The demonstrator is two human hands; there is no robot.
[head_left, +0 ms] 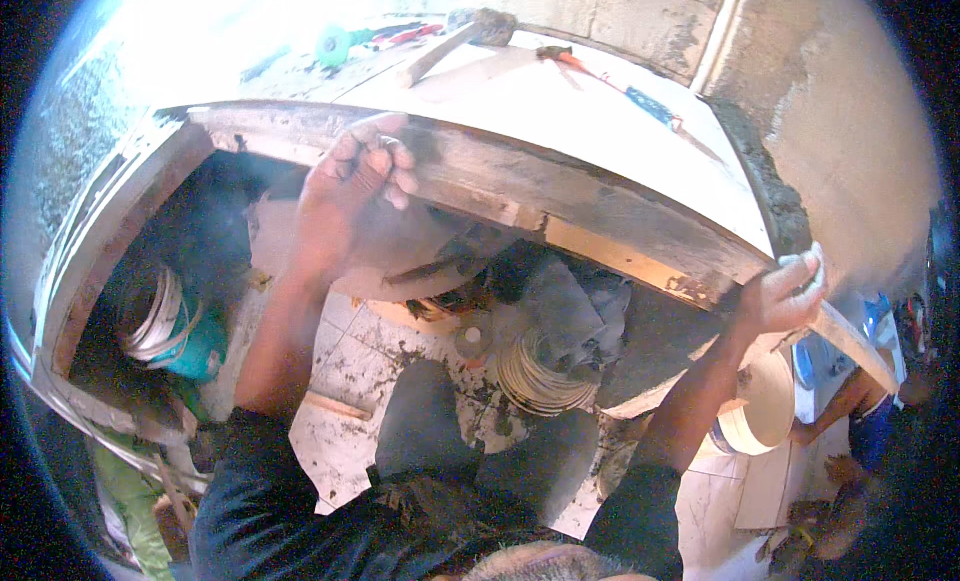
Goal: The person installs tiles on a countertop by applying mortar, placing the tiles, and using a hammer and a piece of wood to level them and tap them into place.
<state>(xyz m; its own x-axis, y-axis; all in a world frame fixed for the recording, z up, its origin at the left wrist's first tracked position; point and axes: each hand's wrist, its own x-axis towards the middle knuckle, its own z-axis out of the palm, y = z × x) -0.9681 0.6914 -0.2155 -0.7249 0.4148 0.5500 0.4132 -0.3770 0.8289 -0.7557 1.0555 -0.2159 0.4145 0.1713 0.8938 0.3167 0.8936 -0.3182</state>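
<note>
A counter with a white top (540, 106) stands before me, and a long board (560, 171) smeared with grey runs along its front edge. My left hand (368, 163) is at the left part of this board, with its fingers curled in toward the thumb. Whether anything small sits between them is too unclear to see. At the right end, my right hand (785, 293) is wrapped round the board's corner. Grey wet mortar (770, 176) lines the counter's right side, close to that hand. A wooden strip (855, 349) sticks out beyond it.
On the counter lie a mallet (440, 53), an orange-handled hammer (610, 81) and a green round tool (335, 46). Below are a teal bucket (190, 346), a coil (540, 381) and a wood piece (338, 406). A beige bucket (765, 406) stands right, near another person's arm (840, 406).
</note>
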